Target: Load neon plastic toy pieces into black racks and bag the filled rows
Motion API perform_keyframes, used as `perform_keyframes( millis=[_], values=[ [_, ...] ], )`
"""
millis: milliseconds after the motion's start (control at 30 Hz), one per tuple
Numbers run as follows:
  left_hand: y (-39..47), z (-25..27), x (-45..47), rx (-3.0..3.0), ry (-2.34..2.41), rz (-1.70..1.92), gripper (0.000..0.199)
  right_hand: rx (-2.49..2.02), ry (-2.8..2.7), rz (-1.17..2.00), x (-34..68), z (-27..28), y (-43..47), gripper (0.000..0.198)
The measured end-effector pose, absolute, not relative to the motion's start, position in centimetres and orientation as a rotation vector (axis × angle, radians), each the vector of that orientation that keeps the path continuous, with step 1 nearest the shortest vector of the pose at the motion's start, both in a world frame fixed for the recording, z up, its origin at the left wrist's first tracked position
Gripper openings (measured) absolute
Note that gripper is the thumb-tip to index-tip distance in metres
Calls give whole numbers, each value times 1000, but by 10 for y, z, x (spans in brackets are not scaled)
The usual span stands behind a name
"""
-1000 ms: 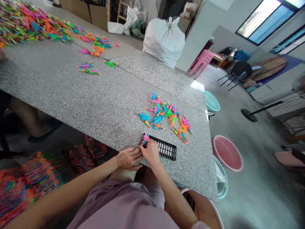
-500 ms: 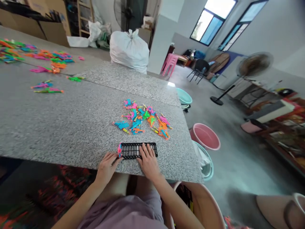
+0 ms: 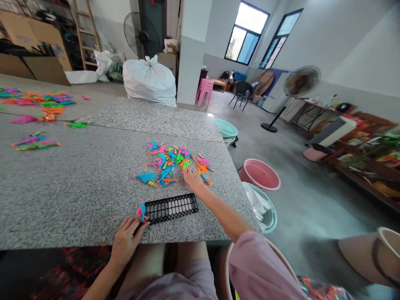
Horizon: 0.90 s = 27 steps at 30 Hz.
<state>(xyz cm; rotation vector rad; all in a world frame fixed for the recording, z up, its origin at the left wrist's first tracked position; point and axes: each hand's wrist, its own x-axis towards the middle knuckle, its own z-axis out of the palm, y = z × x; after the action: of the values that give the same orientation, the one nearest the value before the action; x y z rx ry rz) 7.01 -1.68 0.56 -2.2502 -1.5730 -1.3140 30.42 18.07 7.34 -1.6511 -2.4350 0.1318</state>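
A long black lattice-sided plastic tray (image 3: 161, 213) lies slightly tilted across the stone table top. Against its left end is a small pink-and-blue plastic piece (image 3: 142, 211). My left hand (image 3: 126, 237) pinches the tray's near left corner, right by that piece. Beyond the tray lies a loose pile of bright plastic toys (image 3: 165, 160), blue, pink, green and orange. My right hand (image 3: 193, 180) reaches over the tray into the pile's right side, its fingers bunched on an orange-and-green plastic toy (image 3: 186, 164); the fingertips are partly hidden.
More plastic toys (image 3: 40, 101) lie at the table's far left. A tied white sack (image 3: 150, 81) stands behind the table. Off the right edge are a pink basin (image 3: 261, 174), turquoise basins (image 3: 226, 128) and a standing fan (image 3: 301, 81). A large bin stands near my right leg.
My right hand has left the tray and moved forward into the toy pile. My left hand stays at the tray's left end. The tray is now more tilted in view, and the camera has turned.
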Motion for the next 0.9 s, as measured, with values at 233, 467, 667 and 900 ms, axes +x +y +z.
perform_keyframes(
  millis=[233,467,667,900],
  values=[
    [-20,5,71,-2254,-1625,-1334,21,-1529,-1698,654,416,82,133,24],
    [-20,5,70,-2275,-1672,-1331,21,-2070,-2170,329,454,68,92,8],
    [-25,8,75,-2268,-1797,-1313,20,-2056,-2519,64,425,87,98,23],
    [-27,7,75,-2259,-1839,-1210,19,-1375,-2102,956,272,56,94,13]
  ],
)
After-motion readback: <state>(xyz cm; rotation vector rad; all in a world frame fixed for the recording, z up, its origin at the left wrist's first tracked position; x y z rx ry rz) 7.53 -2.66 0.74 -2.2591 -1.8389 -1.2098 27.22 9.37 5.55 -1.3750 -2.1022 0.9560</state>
